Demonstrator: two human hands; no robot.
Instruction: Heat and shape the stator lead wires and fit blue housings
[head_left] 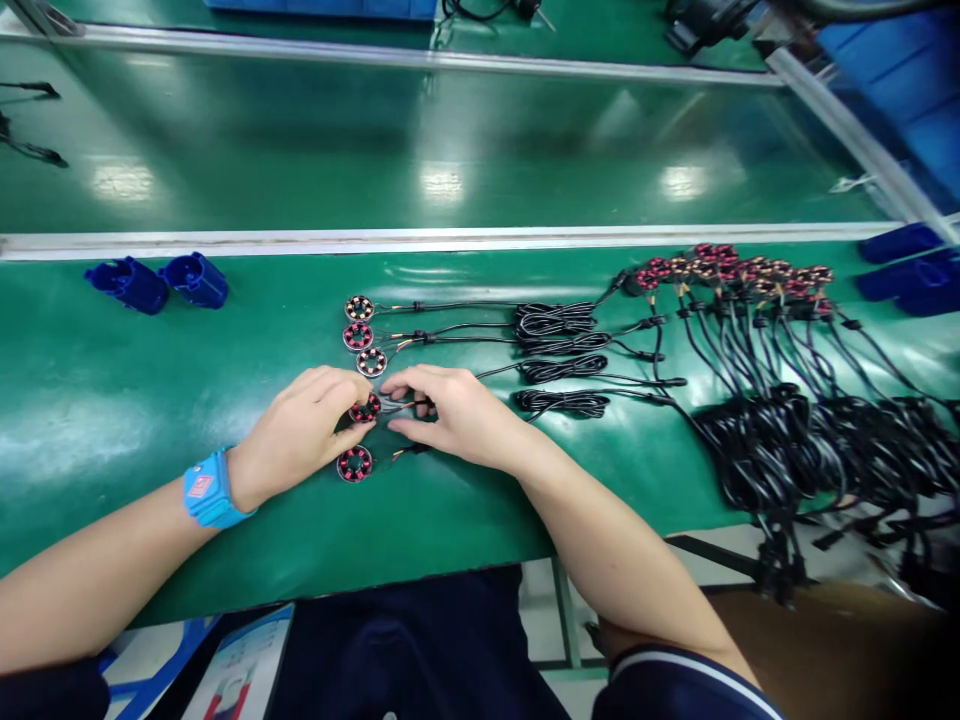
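Note:
Between the thumb and fingers of my left hand point(304, 425) is a round ring with red coils point(365, 408). My right hand point(454, 412) is just to its right, thumb and fingers apart around the ring's wires; whether it touches them is unclear. Above my hands lie a ring with pale coils point(371, 362), a red one point(358, 336) and another pale one point(359, 308). Another red ring point(354, 463) lies below. Thin wires run from the rings to black cables, bundled in coils point(555, 320) to the right.
Two blue plastic housings point(193, 280) stand at the left. A large pile of black cables point(817, 440) with more coil rings point(750, 270) covers the right side, some hanging over the front edge. More blue parts point(904, 270) lie far right. A white rail point(450, 240) crosses behind.

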